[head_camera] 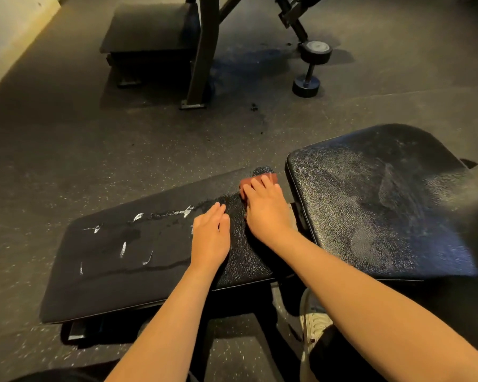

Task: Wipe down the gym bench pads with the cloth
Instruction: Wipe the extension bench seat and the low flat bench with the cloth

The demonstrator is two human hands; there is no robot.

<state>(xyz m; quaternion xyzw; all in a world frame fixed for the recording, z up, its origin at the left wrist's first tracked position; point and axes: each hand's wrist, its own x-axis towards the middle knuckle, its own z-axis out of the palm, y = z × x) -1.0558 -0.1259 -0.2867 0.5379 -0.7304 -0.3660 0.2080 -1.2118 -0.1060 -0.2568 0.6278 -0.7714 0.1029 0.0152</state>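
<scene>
Starting nearest the cam: both my forearms reach fwd from the bottom edge, and a light shoe (pixel 315 325) sits on the floor (pixel 53 150) below the R arm. L hand (pixel 210 238) lies flat on the long bench pad (pixel 116 288), fingers straight and pressed together, holding nothing. R hand (pixel 265 210) is just beyond it, fingers straight and slightly spread, pressing down on the cloth (pixel 244 186). Cloth is reddish-brown and bunched under the fingertips at the far R corner of the long bench pad, next to the gap before the seat pad (pixel 384 216). Long bench pad surface: white streaks (pixel 186 212) and a wet-looking sheen L of the hands. Seat pad, R of the gap: a hazy, smeared film across the top. Farther out: a dark metal frame upright (pixel 202 56) stands on the floor, with another black pad (pixel 149 28) to its L and a dumbbell (pixel 311 67) to its R.
</scene>
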